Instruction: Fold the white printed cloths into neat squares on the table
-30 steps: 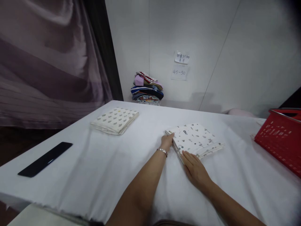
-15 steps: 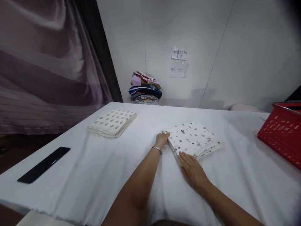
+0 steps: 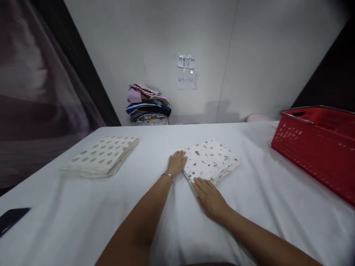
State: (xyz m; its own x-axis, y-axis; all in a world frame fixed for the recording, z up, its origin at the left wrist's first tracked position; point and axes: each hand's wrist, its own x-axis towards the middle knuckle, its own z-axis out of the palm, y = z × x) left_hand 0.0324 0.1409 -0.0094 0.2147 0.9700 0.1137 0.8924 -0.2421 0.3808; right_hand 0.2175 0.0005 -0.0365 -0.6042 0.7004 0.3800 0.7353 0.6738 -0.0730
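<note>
A folded white cloth (image 3: 208, 159) with small grey plant-like prints lies on the white-covered table. My left hand (image 3: 177, 162), with a bracelet at the wrist, rests flat at the cloth's left corner, fingers stretched out. On the near edge lies my right hand (image 3: 209, 197), palm down, its fingertips on the cloth. Neither hand grips anything that I can see. Further left sits a second folded cloth (image 3: 101, 155), cream with grey heart-like or cloud-like prints and one yellow one.
A red plastic basket (image 3: 316, 147) with a metal handle stands at the right. Beyond the table's far edge is a stack of folded fabrics (image 3: 149, 105). A black flat object (image 3: 12, 218) lies at the left edge. Paper signs (image 3: 186, 79) hang on the wall.
My view has turned to the right, so more of the basket shows. My left hand has changed from holding the cloth's corner to lying flat there; the right hand stays at the near edge.
</note>
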